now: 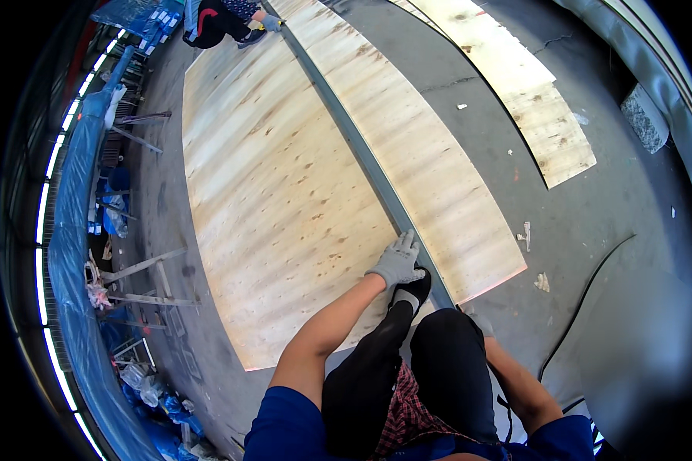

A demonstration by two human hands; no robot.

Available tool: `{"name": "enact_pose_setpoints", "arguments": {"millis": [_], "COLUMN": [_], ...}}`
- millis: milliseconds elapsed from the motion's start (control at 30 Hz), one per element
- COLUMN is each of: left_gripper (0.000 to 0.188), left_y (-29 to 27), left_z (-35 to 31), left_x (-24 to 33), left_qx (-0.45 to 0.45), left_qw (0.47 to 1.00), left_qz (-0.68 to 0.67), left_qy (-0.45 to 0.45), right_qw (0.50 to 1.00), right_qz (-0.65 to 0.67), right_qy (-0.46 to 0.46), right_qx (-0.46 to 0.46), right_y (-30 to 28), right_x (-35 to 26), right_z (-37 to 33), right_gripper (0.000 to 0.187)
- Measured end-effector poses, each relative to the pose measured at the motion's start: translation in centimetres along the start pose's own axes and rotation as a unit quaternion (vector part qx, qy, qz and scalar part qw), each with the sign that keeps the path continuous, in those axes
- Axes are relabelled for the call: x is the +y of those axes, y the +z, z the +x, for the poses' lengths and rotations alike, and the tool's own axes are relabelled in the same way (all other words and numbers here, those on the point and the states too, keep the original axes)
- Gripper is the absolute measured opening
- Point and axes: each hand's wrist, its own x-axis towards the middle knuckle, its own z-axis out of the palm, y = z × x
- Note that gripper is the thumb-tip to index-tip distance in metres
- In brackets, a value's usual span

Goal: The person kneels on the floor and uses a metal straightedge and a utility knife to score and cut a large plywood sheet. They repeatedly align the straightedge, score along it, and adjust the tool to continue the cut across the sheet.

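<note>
A long grey straight bar (346, 127) lies lengthwise across a large plywood sheet (277, 177). My left hand (396, 263), in a grey glove, presses on the bar's near part with fingers stretched out. Beside that hand, my dark shoe (414, 288) stands on the sheet against the bar. My right hand (480, 323), also gloved, is low by the sheet's near edge, next to the bar's near end. My knee hides most of it, so its fingers and anything in them do not show. At the far end, another person's gloved hand (271, 23) touches the bar.
The other person (215, 23) crouches at the far left corner of the sheet. A narrower plywood piece (515, 84) lies on the grey floor to the right. A black cable (584, 296) curves nearby, among wood scraps (542, 282). Metal stands and a blue-covered rack (81, 230) line the left.
</note>
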Motion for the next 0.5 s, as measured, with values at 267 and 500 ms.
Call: {"name": "enact_pose_setpoints", "arguments": {"millis": [267, 500], "left_gripper": [0.084, 0.083], "left_y": [-0.1, 0.3], "left_z": [-1.5, -0.2], "left_x": [-0.6, -0.3], "left_qx": [-0.013, 0.008], "left_qw": [1.000, 1.000], "left_qz": [-0.008, -0.003], "left_qy": [-0.021, 0.002], "right_qw": [0.994, 0.964], "right_qz": [-0.014, 0.128], "right_qy": [-0.068, -0.154], "right_qx": [-0.087, 0.174], "right_y": [-3.7, -1.3], "right_x": [-1.7, 2.2], "right_z": [-7.1, -8.8], "right_gripper": [0.037, 0.027]}}
